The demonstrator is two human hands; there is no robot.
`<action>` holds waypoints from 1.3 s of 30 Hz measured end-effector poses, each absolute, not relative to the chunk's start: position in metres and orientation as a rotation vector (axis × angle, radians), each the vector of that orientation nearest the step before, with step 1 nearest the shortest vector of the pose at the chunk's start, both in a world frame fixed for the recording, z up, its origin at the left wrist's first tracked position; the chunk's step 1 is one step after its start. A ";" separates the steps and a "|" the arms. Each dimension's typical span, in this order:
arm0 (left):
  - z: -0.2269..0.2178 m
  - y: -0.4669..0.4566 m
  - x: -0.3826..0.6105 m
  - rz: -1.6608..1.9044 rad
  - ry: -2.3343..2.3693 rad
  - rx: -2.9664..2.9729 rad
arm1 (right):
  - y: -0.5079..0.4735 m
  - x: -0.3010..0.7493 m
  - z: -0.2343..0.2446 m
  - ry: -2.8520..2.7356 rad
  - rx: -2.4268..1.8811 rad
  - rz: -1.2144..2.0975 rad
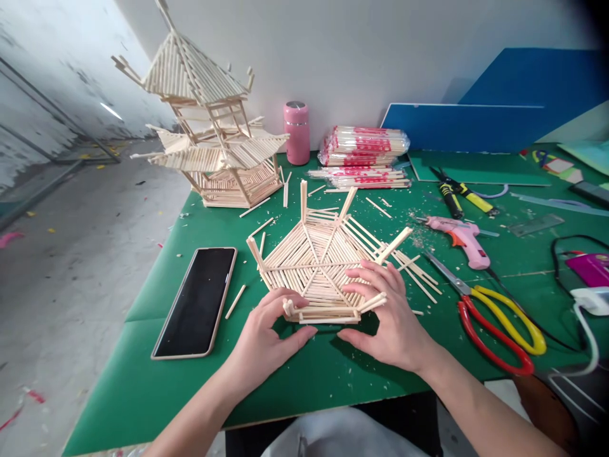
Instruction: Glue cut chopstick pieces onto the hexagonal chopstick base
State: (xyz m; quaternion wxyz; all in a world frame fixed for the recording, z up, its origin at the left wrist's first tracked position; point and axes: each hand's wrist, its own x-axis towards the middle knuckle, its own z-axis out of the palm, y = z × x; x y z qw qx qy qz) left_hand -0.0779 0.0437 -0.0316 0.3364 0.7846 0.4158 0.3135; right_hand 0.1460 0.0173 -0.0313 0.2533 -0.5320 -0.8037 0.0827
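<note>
A six-sided base of thin wooden sticks (328,257) lies on the green table in front of me, with short stick posts standing up and leaning outward at its corners. My left hand (278,324) holds its near left corner, fingers around the post there and thumb along the front edge. At the near right corner, my right hand (385,314) grips the base with its fingers over the top and its thumb in front. A low rail of sticks (328,314) runs along the near edge between my hands. Parts of the near corners are hidden by my fingers.
A stick pagoda (214,146) stands back left, beside a pink bottle (296,133) and wrapped stick bundles (364,146). A phone (195,304) lies left. To the right lie a glue gun (459,238), pliers (457,193) and scissors (495,317). Loose sticks (421,276) are scattered about.
</note>
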 end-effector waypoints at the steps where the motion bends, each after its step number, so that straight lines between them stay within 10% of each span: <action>1: -0.030 0.045 -0.078 0.814 1.069 2.029 | 0.017 0.145 -0.032 -2.169 -1.449 0.225; 39: -0.030 0.050 -0.079 0.828 1.000 1.983 | 0.018 0.139 -0.028 -2.063 -1.450 0.287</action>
